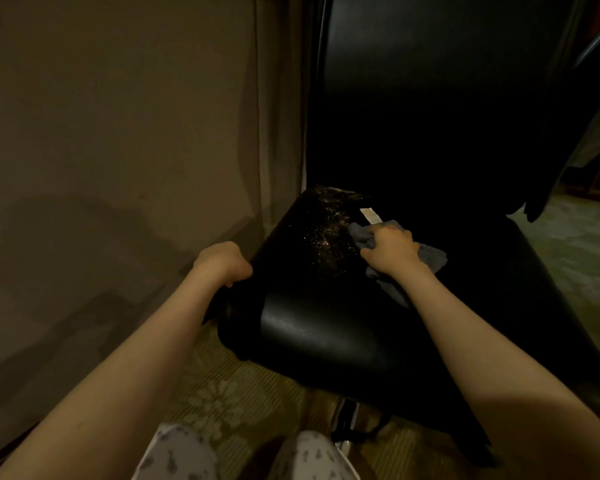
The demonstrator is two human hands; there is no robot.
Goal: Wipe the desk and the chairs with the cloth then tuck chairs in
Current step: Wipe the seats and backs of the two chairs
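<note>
While the right hand grips the cloth and the left hand the seat, fast wiping may scatter the crumbs onto the carpet.

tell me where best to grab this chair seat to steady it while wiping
Take the chair seat by its left side edge, from the left, as the left hand does: that rim is exposed and rounded, clear of the right hand holding the cloth.
</note>
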